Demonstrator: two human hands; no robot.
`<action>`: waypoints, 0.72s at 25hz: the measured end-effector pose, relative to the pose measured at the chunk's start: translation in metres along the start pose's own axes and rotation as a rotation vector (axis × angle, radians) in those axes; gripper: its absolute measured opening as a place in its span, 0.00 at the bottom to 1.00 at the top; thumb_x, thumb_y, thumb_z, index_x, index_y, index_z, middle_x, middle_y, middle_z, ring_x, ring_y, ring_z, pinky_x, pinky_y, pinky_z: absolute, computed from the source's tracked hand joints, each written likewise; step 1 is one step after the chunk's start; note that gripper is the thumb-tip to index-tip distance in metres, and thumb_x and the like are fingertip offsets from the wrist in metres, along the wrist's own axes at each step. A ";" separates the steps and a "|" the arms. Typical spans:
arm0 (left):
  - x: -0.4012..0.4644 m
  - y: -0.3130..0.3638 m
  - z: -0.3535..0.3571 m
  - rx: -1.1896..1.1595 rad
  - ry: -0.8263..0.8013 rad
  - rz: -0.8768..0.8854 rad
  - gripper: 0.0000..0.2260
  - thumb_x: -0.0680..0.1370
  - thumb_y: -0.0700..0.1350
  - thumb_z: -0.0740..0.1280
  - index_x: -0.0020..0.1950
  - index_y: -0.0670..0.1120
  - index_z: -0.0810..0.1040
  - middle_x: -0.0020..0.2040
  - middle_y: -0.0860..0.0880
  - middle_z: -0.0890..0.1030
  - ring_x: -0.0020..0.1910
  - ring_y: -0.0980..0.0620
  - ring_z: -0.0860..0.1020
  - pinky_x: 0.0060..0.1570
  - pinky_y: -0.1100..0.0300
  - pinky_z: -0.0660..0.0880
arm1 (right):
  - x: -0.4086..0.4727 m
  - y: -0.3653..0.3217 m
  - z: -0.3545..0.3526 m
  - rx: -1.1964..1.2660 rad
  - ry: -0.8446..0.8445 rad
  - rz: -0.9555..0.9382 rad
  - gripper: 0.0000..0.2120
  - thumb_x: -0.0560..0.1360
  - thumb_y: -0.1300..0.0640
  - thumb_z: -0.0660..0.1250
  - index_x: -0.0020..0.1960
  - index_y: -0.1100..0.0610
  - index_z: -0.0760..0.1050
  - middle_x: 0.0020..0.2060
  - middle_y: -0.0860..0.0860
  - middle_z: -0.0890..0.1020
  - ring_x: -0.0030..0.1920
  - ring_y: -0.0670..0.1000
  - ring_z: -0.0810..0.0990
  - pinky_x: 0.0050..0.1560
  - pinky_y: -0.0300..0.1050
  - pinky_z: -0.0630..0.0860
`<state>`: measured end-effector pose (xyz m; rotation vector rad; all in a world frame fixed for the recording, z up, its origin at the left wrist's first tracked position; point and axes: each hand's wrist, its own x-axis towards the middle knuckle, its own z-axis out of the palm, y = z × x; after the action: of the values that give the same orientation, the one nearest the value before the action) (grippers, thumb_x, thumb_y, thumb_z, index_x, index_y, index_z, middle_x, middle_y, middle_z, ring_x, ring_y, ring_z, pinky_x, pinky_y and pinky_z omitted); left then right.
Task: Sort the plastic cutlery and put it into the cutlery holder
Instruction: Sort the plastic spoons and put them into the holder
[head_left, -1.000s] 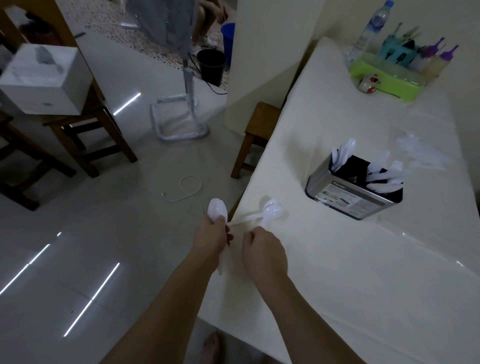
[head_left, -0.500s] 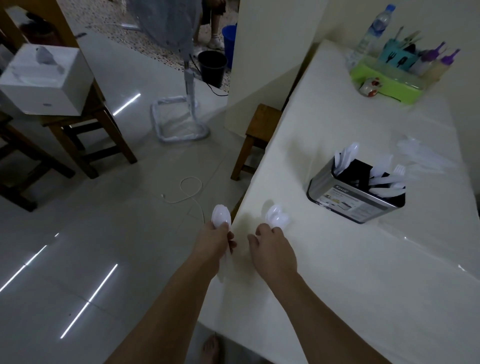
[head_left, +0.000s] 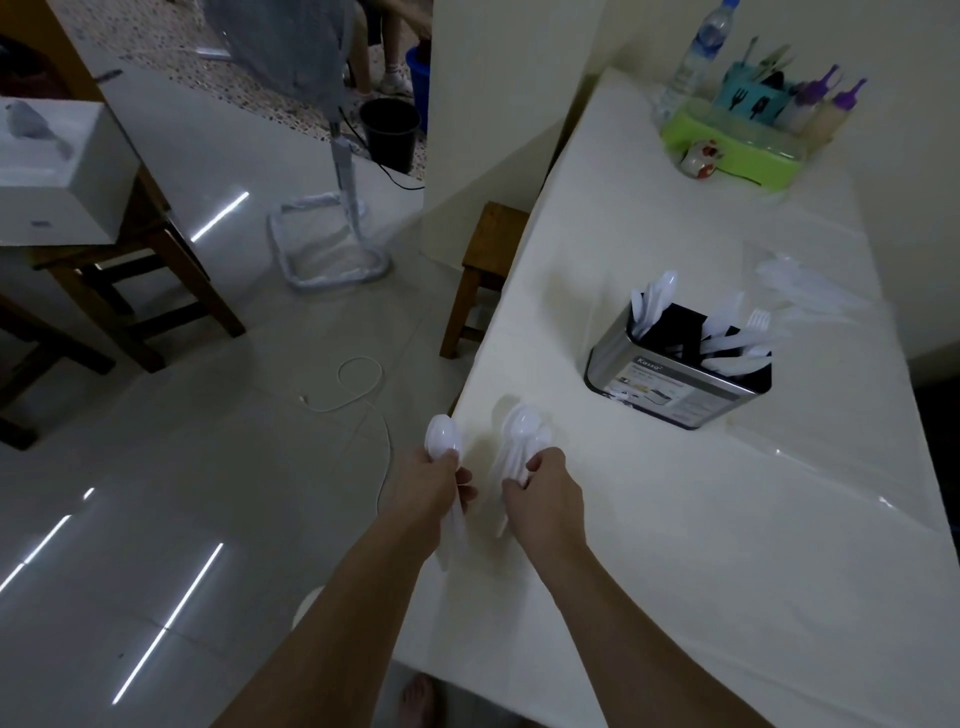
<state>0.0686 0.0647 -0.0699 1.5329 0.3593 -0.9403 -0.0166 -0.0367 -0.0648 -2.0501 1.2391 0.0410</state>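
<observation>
White plastic spoons (head_left: 442, 439) are gripped in the left hand (head_left: 434, 486), fingers curled round the handles, the bowls standing up above the knuckles and the handle ends hanging below the palm. This bunch is held over the near left edge of the table (head_left: 675, 545). Just to its right, a second bunch of spoons (head_left: 522, 436) is pinched in the right hand (head_left: 545, 499), the fingers closed round the handles, with the bowls pointing away toward the far side; whether this bunch touches the tabletop cannot be told.

The holder (head_left: 675, 384), a metal box with a label on its near face, stands on the table further off and to the right of both hands, well apart from them. Spoons are seen upright in its left compartment, and forks and other white pieces lean in its right compartment. A loose pile of cutlery (head_left: 805, 291) lies on the table beyond the holder, to the right.

At the far end of the table a green tray (head_left: 737, 150) is set, with a water bottle (head_left: 693, 57) and purple-capped bottles (head_left: 831, 104) by it. A wooden stool (head_left: 485, 260) stands on the floor at the table's left edge.
</observation>
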 end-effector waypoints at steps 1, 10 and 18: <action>-0.001 0.000 0.001 0.000 0.004 -0.008 0.10 0.82 0.44 0.60 0.61 0.42 0.72 0.41 0.42 0.80 0.35 0.46 0.79 0.42 0.51 0.76 | 0.000 -0.001 0.001 0.011 0.005 0.007 0.11 0.75 0.57 0.67 0.54 0.55 0.67 0.43 0.52 0.80 0.43 0.53 0.80 0.36 0.42 0.72; 0.001 0.000 -0.002 0.017 0.003 -0.007 0.10 0.82 0.45 0.60 0.60 0.41 0.73 0.42 0.43 0.82 0.37 0.45 0.81 0.46 0.47 0.80 | -0.002 -0.012 0.012 -0.124 0.074 -0.024 0.11 0.77 0.49 0.66 0.52 0.54 0.70 0.43 0.50 0.80 0.42 0.51 0.79 0.39 0.44 0.75; 0.004 -0.003 -0.008 -0.012 0.012 0.007 0.09 0.81 0.43 0.60 0.46 0.42 0.77 0.42 0.40 0.82 0.42 0.40 0.82 0.56 0.37 0.78 | -0.002 -0.028 0.021 -0.246 0.031 -0.044 0.17 0.76 0.46 0.67 0.57 0.55 0.69 0.48 0.52 0.78 0.46 0.55 0.79 0.40 0.45 0.70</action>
<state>0.0718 0.0720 -0.0757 1.5286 0.3673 -0.9221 0.0107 -0.0151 -0.0634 -2.2957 1.2589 0.1486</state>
